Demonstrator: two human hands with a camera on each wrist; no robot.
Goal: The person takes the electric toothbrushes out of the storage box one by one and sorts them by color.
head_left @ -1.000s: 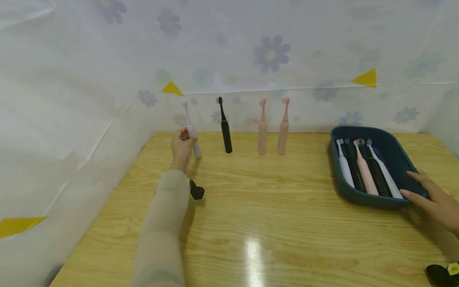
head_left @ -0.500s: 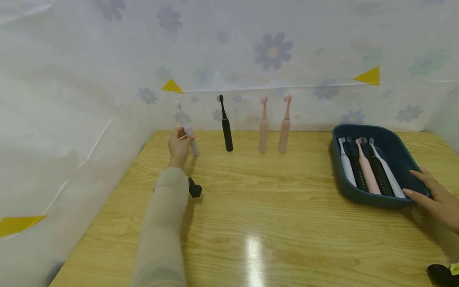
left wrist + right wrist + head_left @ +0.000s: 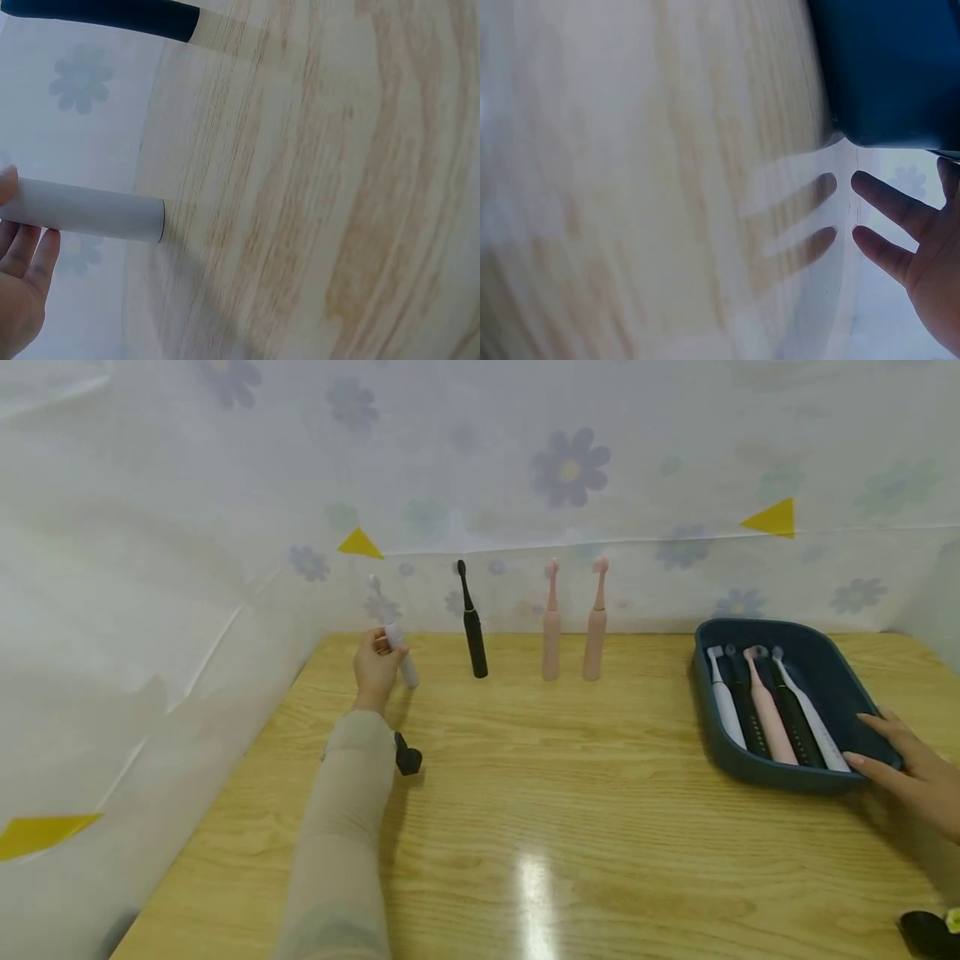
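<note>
A white electric toothbrush [image 3: 402,656] stands with its base at the tabletop, its head leaning slightly left. My left hand [image 3: 375,670] pinches its handle between thumb and fingers. From the left wrist view, the lower white handle [image 3: 97,210] shows beyond the fingers, its base at the table; the brush head is out of that view. Over at the right, my right hand [image 3: 911,772] rests at the rim of a dark blue bin [image 3: 780,781], thumb and a finger over the edge. In the right wrist view, two straight fingers spread apart below the bin [image 3: 900,82].
A black electric toothbrush [image 3: 474,643] stands upright right of the white one. Farther right are two pink ones, a left one [image 3: 551,647] and a right one [image 3: 595,647]. Several white, black and pink toothbrushes lie side by side in the bin. A flowered sheet [image 3: 487,460] hangs behind the table.
The white toothbrush's head has tipped a little to the left, and my left hand on it has shifted slightly left. My right hand stays at the bin.
</note>
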